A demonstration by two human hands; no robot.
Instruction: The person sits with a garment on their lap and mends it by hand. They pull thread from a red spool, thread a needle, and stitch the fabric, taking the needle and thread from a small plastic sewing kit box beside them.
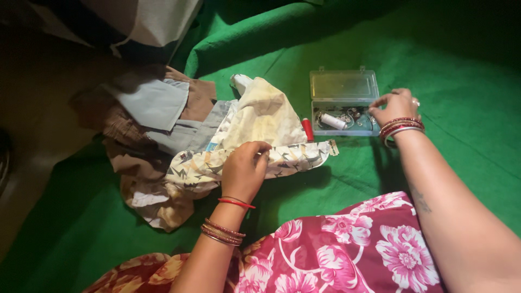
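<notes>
I see the left hand (245,169) resting on a printed cloth (282,157). Its fingers (259,147) are curled and pinch the cloth's upper edge; the grip is closed on the fabric. The cloth is cream with a dark leaf pattern, folded into a long strip, and lies on the green sheet (467,70) just in front of my view's centre. A small tag (333,147) hangs at the strip's right end.

The right hand (395,107) is at the right front corner of a clear box (344,103). Its fingers (380,102) are bent downward and close together at the box's edge. I cannot tell whether they hold anything small; they touch or nearly touch the rim.

Container status: the box is open, with the lid (343,84) hinged back and lying flat behind the tray. The lid holds nothing that I can see. The tray holds a white spool (332,120) lying on its side at left, and a cluster of small dark and metallic items (355,115) to its right, too small to identify.

A red spool (307,129) stands outside the box, just beside its left wall, touching the cloth's upper fold.

A pile of cloths (157,125), brown, grey and cream, lies left of the printed cloth and partly under it.
</notes>
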